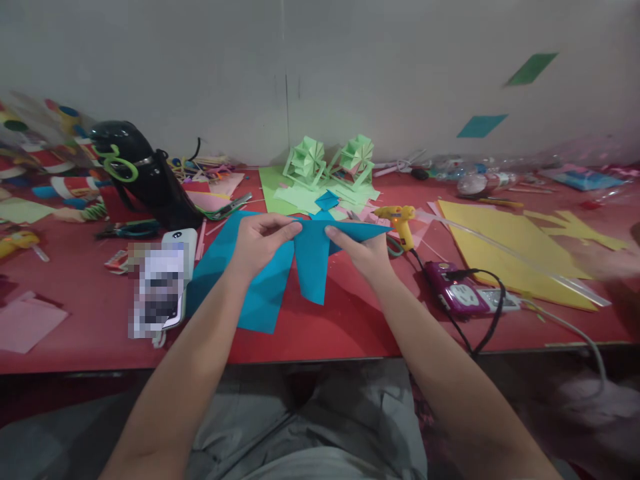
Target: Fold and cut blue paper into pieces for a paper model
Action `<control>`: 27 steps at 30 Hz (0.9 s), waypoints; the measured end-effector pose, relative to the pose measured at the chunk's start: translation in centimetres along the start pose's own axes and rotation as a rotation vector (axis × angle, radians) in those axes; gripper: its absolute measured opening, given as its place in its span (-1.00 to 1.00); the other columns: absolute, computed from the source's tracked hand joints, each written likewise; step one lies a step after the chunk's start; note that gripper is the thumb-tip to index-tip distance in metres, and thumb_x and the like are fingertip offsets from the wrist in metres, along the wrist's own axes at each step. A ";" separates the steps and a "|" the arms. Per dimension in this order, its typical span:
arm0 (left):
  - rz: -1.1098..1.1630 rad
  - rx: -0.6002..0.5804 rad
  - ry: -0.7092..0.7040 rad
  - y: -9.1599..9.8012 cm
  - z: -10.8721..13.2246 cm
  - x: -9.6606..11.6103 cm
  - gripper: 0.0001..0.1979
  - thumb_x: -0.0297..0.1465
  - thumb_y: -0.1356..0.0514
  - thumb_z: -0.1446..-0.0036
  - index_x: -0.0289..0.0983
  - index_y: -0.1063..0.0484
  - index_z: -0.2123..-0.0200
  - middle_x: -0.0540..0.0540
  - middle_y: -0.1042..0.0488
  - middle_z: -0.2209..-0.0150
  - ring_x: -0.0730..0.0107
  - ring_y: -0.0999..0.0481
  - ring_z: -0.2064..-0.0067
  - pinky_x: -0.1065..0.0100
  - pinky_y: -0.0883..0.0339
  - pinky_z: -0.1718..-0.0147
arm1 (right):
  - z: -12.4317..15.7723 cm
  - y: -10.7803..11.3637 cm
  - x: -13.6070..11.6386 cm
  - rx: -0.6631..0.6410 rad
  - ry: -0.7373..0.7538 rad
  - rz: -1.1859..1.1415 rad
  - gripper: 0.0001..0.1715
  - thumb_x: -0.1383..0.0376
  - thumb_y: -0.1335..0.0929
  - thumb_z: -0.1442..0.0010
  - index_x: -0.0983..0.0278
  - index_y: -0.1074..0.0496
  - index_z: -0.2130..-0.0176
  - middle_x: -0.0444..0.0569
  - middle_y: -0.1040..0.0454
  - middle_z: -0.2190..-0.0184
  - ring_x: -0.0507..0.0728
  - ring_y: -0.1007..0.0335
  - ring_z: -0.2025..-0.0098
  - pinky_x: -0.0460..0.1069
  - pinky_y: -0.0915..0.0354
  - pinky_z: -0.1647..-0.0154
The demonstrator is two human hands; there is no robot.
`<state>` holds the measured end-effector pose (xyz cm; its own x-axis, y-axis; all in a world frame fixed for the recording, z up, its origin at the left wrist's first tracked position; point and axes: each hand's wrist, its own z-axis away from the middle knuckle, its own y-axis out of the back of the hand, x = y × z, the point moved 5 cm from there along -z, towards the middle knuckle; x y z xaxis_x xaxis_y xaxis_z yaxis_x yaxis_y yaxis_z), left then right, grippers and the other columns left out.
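Note:
A folded blue paper (313, 267) hangs between my two hands above the red table, with one flap pointing down and another reaching right. My left hand (264, 241) pinches its upper left corner between thumb and fingers. My right hand (361, 250) grips it near the middle of the top edge, thumb in front and the fingers hidden behind. Below and to the left lies a larger blue sheet (263, 293) flat on the table. Just behind the held paper sits a small blue folded piece (327, 201).
Two light green paper models (307, 160) stand at the back. A yellow glue gun (400, 223) and purple power strip (457, 290) are on the right, near yellow sheets (510, 253). A phone (165, 287) and black bottle (145, 170) stand left. Another person's hand (613, 260) appears far right.

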<state>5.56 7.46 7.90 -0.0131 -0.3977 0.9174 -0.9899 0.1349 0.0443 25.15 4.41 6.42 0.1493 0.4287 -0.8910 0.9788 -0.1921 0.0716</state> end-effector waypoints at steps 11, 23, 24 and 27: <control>0.008 -0.019 -0.043 -0.5 0.1 -0.1 -0.67 -0.18 -0.33 -0.05 -0.26 -0.42 0.59 0.02 -0.33 0.58 0.47 -0.28 0.49 0.38 -0.20 0.45 | 0.1 -0.4 1.1 0.033 -0.063 -0.113 -0.73 0.11 -0.55 0.07 0.21 -0.50 0.53 -0.13 -0.49 0.53 0.19 -0.49 0.27 0.08 -0.44 0.16; -0.005 -0.181 0.085 -2.5 0.4 -2.0 -0.58 -0.06 -0.37 0.05 -0.27 -0.39 0.61 0.03 -0.29 0.58 0.49 -0.26 0.51 0.39 -0.19 0.51 | -0.4 0.1 1.2 0.164 -0.040 -0.207 -0.73 0.12 -0.53 0.03 0.23 -0.48 0.46 -0.12 -0.53 0.44 0.13 -0.47 0.33 0.06 -0.45 0.21; -0.024 -0.160 0.098 -2.4 0.5 -2.1 -0.57 -0.05 -0.36 0.04 -0.27 -0.39 0.63 0.03 -0.28 0.59 0.49 -0.25 0.52 0.39 -0.18 0.52 | -0.4 0.1 1.2 0.163 -0.039 -0.210 -0.73 0.12 -0.53 0.03 0.23 -0.48 0.45 -0.12 -0.53 0.43 0.13 -0.47 0.33 0.06 -0.45 0.21; -0.031 -0.109 0.160 -2.4 0.6 -2.8 -0.54 -0.02 -0.33 0.03 -0.27 -0.40 0.65 0.02 -0.27 0.63 0.48 -0.26 0.54 0.39 -0.19 0.55 | -0.4 0.1 1.5 0.166 -0.034 -0.213 -0.73 0.11 -0.52 0.02 0.22 -0.48 0.44 -0.10 -0.54 0.40 0.15 -0.48 0.30 0.08 -0.45 0.18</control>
<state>7.85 7.73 4.99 0.0480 -0.2552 0.9657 -0.9682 0.2259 0.1078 25.57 5.41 5.32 -0.0652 0.4453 -0.8930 0.9508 -0.2440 -0.1911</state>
